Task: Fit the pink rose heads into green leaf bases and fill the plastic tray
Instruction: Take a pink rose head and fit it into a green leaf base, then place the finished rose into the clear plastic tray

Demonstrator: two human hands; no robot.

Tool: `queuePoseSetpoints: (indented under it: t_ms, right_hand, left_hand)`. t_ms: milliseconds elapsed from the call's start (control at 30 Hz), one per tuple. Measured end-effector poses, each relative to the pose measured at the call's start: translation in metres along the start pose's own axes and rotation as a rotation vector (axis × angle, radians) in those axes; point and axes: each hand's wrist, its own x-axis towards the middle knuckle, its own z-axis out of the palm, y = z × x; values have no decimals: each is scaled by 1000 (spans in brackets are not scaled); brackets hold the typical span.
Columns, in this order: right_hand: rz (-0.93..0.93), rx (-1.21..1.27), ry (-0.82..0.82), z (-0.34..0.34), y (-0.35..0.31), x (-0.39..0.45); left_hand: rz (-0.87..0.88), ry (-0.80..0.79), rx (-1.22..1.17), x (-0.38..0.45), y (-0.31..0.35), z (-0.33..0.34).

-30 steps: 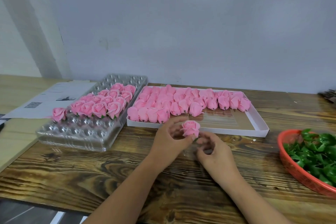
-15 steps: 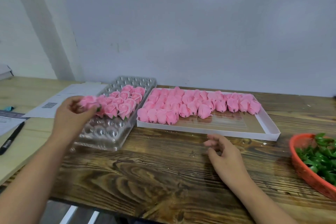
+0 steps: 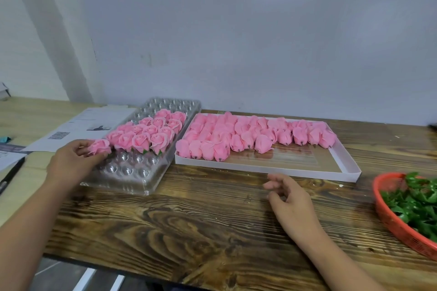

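Here the dark wooden table [image 3: 189,224] with strong grain fills the near part. The right hand [image 3: 289,203] rests on it, fingers loosely curled and holding nothing. The left hand [image 3: 71,163] pinches a pink rose [image 3: 100,147] at the left edge of the clear plastic tray [image 3: 132,170], beside the roses already standing there. Further back, a white box [image 3: 267,168] holds loose rose heads [image 3: 255,136]. The red basket [image 3: 397,224] of green leaf bases [image 3: 416,201] is cut off at the right. Papers [image 3: 92,125] lie left; their print is unreadable. Behind stands a plain pale wall [image 3: 236,42].
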Motion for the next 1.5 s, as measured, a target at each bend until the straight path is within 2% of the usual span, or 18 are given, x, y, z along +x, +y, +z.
queuePoseSetpoints:
  t_ms: [200, 500, 767, 1067, 1500]
  right_hand:
    - [-13, -4, 7, 1, 1, 1]
    - [-13, -7, 9, 1, 1, 1]
    - [-5, -6, 0, 1, 0, 1]
    - [-4, -5, -7, 0, 0, 1]
    - [-2, -10, 3, 1, 1, 1]
  left_hand:
    - [0, 39, 161, 3, 6, 4]
    - [-15, 13, 142, 1, 16, 4]
    - [32, 9, 298, 9, 16, -2]
    - [10, -20, 193, -7, 26, -4]
    - [58, -28, 294, 5, 16, -4]
